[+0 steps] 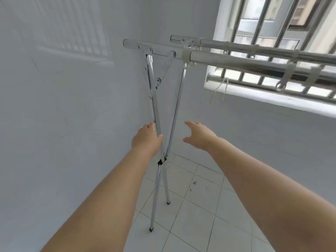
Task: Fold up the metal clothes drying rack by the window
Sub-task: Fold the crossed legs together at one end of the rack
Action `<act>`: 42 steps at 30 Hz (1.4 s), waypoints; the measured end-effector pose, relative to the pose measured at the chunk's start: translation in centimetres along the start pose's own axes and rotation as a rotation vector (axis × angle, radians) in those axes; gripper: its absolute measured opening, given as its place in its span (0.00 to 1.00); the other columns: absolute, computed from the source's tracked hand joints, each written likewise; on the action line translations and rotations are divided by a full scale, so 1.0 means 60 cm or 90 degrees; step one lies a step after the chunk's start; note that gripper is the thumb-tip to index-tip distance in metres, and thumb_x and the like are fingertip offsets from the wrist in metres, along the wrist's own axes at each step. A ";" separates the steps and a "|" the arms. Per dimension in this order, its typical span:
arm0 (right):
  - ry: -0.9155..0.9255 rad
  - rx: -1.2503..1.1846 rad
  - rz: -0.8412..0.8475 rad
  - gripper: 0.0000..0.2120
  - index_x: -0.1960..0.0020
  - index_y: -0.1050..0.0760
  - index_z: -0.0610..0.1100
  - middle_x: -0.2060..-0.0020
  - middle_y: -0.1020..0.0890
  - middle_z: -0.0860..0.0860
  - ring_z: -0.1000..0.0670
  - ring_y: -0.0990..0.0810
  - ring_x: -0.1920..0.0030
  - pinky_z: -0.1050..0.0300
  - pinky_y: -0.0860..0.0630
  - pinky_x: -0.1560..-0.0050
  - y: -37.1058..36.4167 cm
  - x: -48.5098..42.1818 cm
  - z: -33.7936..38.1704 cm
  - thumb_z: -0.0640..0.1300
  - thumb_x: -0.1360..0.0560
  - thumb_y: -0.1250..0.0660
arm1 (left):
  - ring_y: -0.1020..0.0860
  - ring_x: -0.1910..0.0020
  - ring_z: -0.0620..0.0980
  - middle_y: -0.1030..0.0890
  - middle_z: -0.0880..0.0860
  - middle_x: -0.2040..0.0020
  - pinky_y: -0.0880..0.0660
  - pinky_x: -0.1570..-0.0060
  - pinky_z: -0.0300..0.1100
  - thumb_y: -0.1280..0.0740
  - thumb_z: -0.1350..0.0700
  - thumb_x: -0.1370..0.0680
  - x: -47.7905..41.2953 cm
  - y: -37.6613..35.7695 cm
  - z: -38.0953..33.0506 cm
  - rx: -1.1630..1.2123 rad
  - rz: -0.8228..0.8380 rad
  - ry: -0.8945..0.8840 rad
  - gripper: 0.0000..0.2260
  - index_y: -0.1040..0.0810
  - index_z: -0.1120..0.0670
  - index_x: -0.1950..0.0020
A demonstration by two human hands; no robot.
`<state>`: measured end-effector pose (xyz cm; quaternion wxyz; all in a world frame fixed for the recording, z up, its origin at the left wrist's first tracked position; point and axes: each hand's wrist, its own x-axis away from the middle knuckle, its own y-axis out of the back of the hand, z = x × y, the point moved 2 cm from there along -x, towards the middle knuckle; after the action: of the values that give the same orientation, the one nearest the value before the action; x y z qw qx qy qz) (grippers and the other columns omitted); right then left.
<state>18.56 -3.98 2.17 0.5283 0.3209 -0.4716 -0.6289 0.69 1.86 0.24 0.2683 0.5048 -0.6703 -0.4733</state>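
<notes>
In the corner beside the barred window [269,20], against plain white walls [63,106]: a silvery metal clothes drying rack [174,99], standing upright on a white tiled floor [196,206]. Two crossed chrome legs, pinned together at a dark pivot [160,161] low down, spreading to black-capped feet [151,229] on the tiles. Above the pivot, legs rising in a narrow V to a hinged bracket under the near horizontal rail [236,60]; a second rail [254,49] behind it, both running off to the right edge, with white plastic clips [289,72] strung along them. Left hand [147,137] wrapped around the left upper leg just above the pivot, thumb across the front, fingers hidden behind the tube. Right hand [199,135] released, fingers spread and slightly curled, just right of the right upper leg and apart from it, holding nothing. Both bare forearms stretched forward from the lower edge. A few small dark specks [194,183] on the tiles, right of the legs.
</notes>
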 end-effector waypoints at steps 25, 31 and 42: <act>-0.154 -0.257 -0.110 0.14 0.40 0.31 0.39 0.58 0.23 0.46 0.42 0.22 0.58 0.53 0.29 0.63 -0.038 -0.282 0.013 0.42 0.24 0.36 | 0.27 0.67 0.48 0.28 0.45 0.70 0.36 0.72 0.36 0.29 0.52 0.29 -0.176 -0.063 0.048 0.177 0.111 -0.074 0.16 0.33 0.48 0.71; -0.185 -0.260 -0.117 0.12 0.41 0.30 0.39 0.55 0.23 0.45 0.41 0.20 0.54 0.46 0.21 0.52 -0.008 -0.336 -0.016 0.41 0.24 0.36 | 0.26 0.66 0.48 0.27 0.45 0.70 0.32 0.69 0.39 0.30 0.51 0.28 -0.250 -0.088 0.024 0.188 0.127 -0.143 0.12 0.31 0.48 0.67; -0.196 -0.231 -0.164 0.07 0.47 0.31 0.42 0.60 0.23 0.46 0.41 0.19 0.58 0.45 0.20 0.52 0.093 -0.464 -0.142 0.38 0.24 0.37 | 0.26 0.66 0.49 0.28 0.43 0.70 0.36 0.71 0.34 0.30 0.52 0.28 -0.425 -0.137 -0.096 0.218 0.118 -0.205 0.16 0.34 0.45 0.69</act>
<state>34.86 20.77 1.78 0.4144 0.1790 -0.3814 -0.8067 17.82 23.15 -1.84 0.1114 0.3972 -0.8183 -0.4003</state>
